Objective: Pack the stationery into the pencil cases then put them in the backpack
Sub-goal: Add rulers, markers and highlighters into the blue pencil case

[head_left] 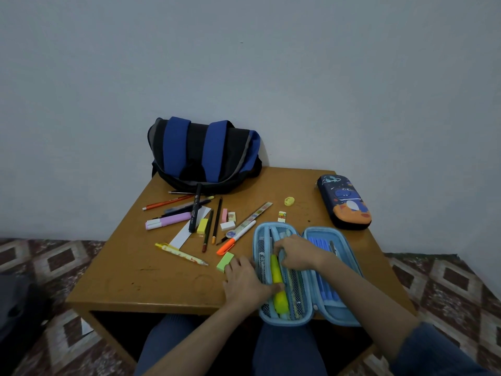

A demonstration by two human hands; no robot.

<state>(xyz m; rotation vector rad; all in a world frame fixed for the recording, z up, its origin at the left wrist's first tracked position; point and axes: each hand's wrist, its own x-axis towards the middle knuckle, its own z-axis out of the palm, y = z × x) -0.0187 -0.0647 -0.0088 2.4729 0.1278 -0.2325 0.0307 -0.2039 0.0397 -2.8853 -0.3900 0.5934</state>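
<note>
A light blue pencil case [336, 305] lies open at the table's near edge. A yellow highlighter [278, 283] lies in its left half. My left hand [246, 280] rests at the case's left rim, thumb touching the highlighter. My right hand [298, 252] reaches into the left half, fingers curled at the mesh pocket by the highlighter's top end. A closed dark blue dinosaur pencil case [345, 202] sits at the right. The blue and black backpack [203, 153] stands at the back. Loose pens, pencils, erasers and a ruler [253, 217] lie between.
The wooden table [162, 280] stands against a pale wall, with patterned floor on both sides. A green eraser [225, 262] lies just left of my left hand. A yellow sharpener [289, 201] sits near the back right. My knees are under the table's front edge.
</note>
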